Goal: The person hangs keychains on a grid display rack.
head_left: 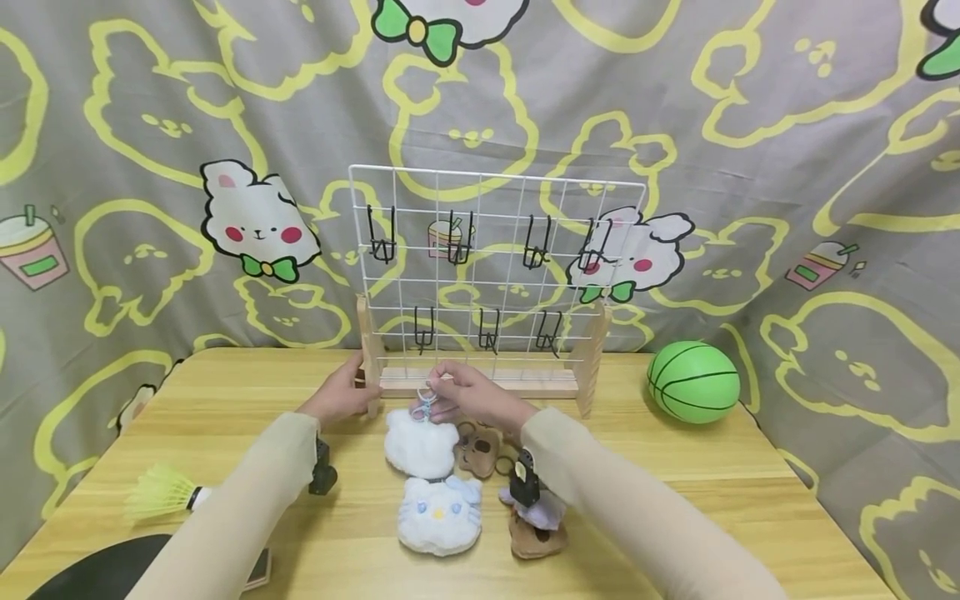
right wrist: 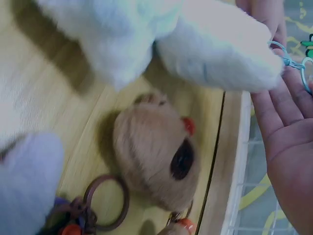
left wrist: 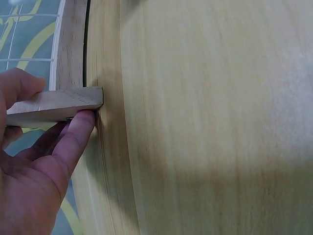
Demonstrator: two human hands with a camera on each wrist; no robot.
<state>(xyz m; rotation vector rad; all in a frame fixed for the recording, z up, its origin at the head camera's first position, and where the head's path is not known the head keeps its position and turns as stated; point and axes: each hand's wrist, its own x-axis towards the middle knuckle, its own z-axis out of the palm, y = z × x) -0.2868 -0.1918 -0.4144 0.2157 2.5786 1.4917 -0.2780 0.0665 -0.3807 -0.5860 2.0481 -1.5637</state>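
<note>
My left hand grips the left wooden post of a white wire grid rack, thumb on one side and fingers on the other. Between its thumb and fingertips my right hand pinches the ring of a white plush keychain. That plush hangs back-side out, low at the front of the rack. A brown bear plush keychain lies beside it under the right wrist. Nearer me lies a white cat-face plush with a blue bow. Black hooks hang on the grid in two rows.
A purple plush and another brown plush lie below the right forearm. On the right sits a green basketball. A yellow shuttlecock and a black rounded object are at left. Behind the rack hangs a patterned curtain.
</note>
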